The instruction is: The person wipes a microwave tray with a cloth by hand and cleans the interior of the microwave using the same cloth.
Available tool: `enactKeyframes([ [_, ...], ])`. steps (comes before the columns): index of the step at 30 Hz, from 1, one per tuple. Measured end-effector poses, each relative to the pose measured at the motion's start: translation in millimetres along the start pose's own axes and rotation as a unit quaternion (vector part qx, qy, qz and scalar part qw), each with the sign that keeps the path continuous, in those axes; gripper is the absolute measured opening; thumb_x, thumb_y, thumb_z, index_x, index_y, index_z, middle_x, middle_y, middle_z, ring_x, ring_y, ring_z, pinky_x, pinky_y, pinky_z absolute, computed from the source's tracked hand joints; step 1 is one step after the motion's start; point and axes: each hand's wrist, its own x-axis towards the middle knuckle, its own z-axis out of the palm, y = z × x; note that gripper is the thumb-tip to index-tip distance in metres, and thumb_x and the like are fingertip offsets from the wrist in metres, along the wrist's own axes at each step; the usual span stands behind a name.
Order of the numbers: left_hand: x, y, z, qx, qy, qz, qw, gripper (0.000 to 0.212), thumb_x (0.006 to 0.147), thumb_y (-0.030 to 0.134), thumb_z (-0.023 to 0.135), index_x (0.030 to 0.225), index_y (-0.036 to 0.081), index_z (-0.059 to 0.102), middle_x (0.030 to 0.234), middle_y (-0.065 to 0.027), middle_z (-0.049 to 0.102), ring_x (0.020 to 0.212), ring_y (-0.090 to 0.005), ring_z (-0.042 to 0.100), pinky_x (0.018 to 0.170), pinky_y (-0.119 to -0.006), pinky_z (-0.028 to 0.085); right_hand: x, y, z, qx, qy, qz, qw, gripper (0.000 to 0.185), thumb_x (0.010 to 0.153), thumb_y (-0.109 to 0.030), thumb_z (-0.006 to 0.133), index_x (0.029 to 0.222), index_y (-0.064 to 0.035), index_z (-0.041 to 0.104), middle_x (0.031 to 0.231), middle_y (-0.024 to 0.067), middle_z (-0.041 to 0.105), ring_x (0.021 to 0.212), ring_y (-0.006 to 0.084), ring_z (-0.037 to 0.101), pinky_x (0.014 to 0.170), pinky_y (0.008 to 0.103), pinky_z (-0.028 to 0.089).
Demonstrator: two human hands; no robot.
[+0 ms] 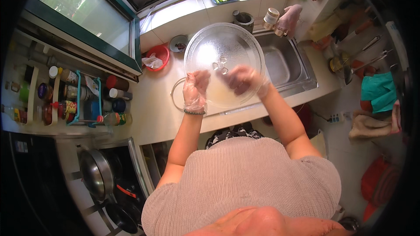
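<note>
A round clear glass microwave turntable plate [210, 44] is raised over the counter. My left hand [196, 88], in a thin transparent plastic glove with a bead bracelet at the wrist, grips the plate's left edge. My right hand [244, 80], gloved too and blurred, is at the plate's lower right, seen partly through the glass; something dark reddish, perhaps a cloth, shows by its fingers, but I cannot tell what it is or whether the hand holds it. Beneath the plate's lower left lies a pale ring [174, 96], partly hidden.
A steel sink [283, 62] with a faucet [279, 31] is at the right. A red basin [168, 59], a small bowl [174, 40] and a stone mortar [247, 24] stand along the back. Bottles line the left side; pans [96, 175] sit on the stove at lower left.
</note>
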Motion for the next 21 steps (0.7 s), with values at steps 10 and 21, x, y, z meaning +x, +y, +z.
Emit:
enactKeyframes([
  [10, -10, 9, -8, -0.011, -0.039, 0.039, 0.998, 0.042, 0.097, 0.036, 0.046, 0.116, -0.002, 0.047, 0.108, -0.0257, 0.060, 0.102, -0.0373, 0.061, 0.091, -0.044, 0.051, -37, -63, 4, -0.251, 0.285, -0.268, 0.886, 0.008, 0.087, -0.001, 0.059, 0.093, -0.0040, 0.055, 0.089, 0.0094, 0.063, 0.079, 0.0168, 0.059, 0.073, 0.0284, 0.050],
  [21, -20, -5, -6, 0.052, -0.028, 0.033, 0.998, 0.049, 0.097, 0.036, 0.046, 0.120, -0.007, 0.044, 0.110, -0.0283, 0.059, 0.100, -0.0372, 0.062, 0.088, -0.043, 0.052, -12, -11, 21, -0.785, 0.192, -0.326, 0.491, 0.016, 0.069, 0.002, 0.069, 0.076, -0.0059, 0.056, 0.074, 0.0105, 0.060, 0.074, 0.0300, 0.059, 0.068, 0.0371, 0.049],
])
